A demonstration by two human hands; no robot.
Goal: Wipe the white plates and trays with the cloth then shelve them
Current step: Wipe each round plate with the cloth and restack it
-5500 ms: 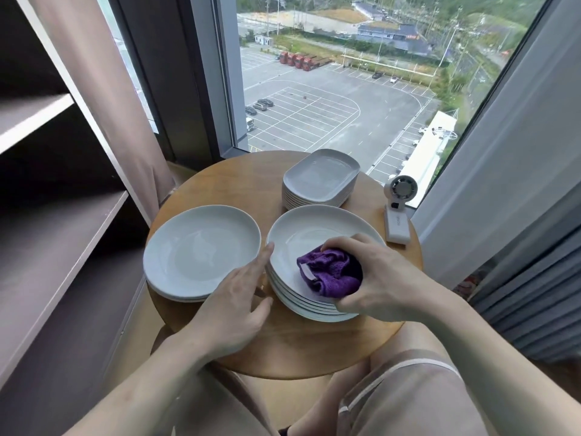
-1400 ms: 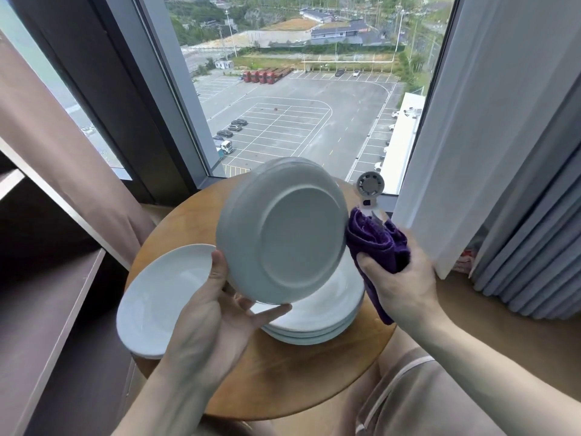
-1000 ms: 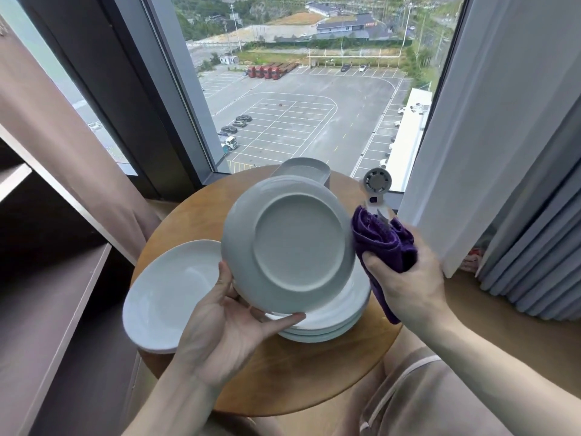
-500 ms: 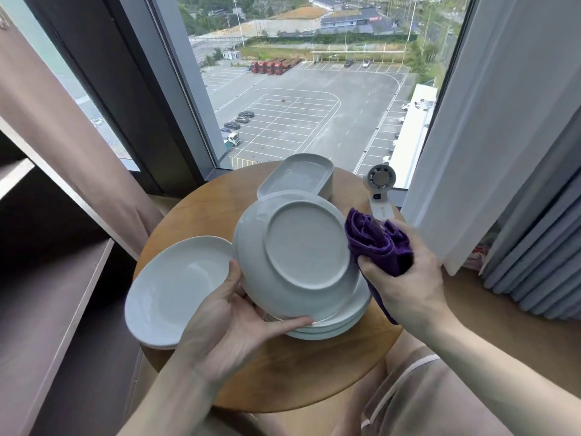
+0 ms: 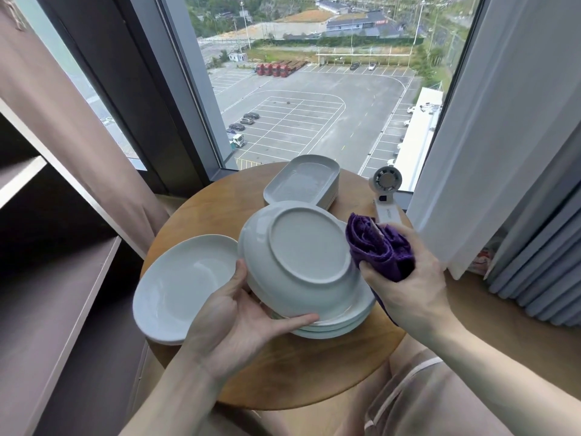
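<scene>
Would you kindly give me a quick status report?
Left hand holds plate underside up. Right hand grips purple cloth beside it. Nothing blocking.

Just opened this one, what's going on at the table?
A person is wiping plates. The left hand holds a white plate tilted, underside up, above a plate stack. The right hand grips a purple cloth at the plate's right edge. Another plate pile and stacked trays sit on the round table.

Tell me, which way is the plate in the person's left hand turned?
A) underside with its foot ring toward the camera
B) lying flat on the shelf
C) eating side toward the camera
A: the plate in the left hand shows its raised foot ring; the right hand holds the cloth.
</scene>
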